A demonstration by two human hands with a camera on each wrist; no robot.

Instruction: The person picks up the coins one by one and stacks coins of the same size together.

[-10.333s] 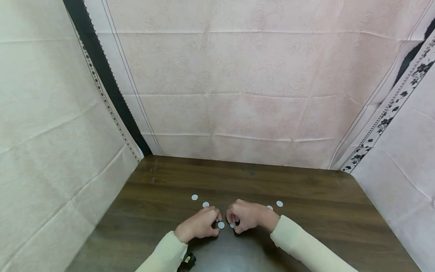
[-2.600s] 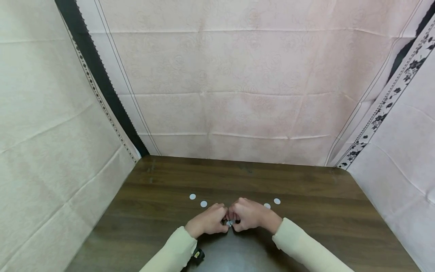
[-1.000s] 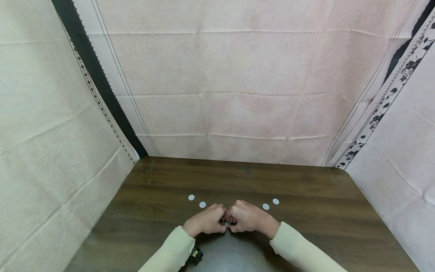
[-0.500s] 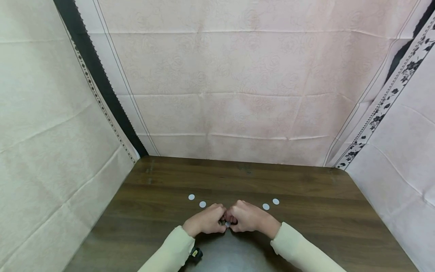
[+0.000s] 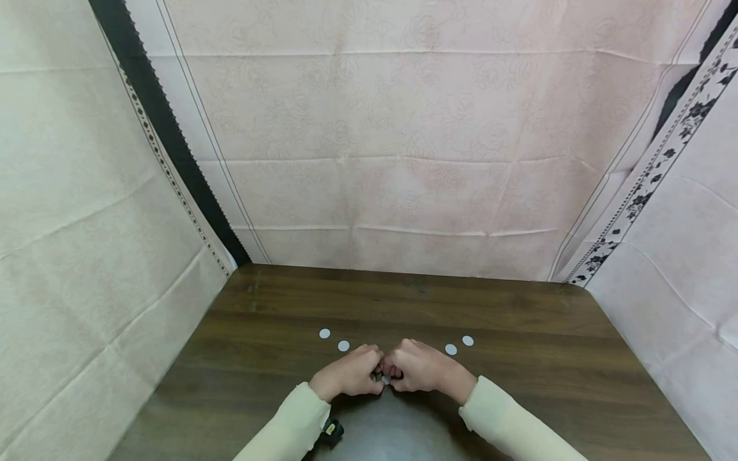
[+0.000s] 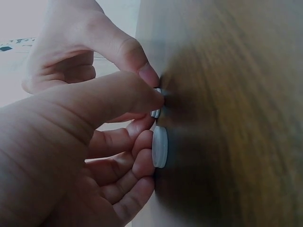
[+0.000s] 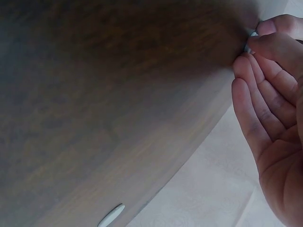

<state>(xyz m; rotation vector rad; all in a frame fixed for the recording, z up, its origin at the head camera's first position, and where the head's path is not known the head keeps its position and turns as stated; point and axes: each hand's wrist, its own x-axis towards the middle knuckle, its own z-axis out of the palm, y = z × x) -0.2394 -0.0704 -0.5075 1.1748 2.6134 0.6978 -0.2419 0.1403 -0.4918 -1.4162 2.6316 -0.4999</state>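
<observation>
In the head view my left hand and right hand meet at mid-table, knuckles touching. Between the thumbs and curled fingers shows a small white disc, partly hidden. The left wrist view has the left thumb over this disc, with the right thumb against it from the far side. A second white disc, its rim looking double, lies flat on the table inside the curl of the left fingers. In the right wrist view, thumb and fingertips pinch a disc low against the tabletop.
Two loose white discs lie beyond the left hand, a nearer disc and a farther disc. Another pair, a disc and a disc, lies beyond the right. Pale cloth surrounds the brown wooden table.
Ten seconds ago the hands stood apart, each at its own disc. The left hand then moved right until both met. Over the last second they hold nearly still.
</observation>
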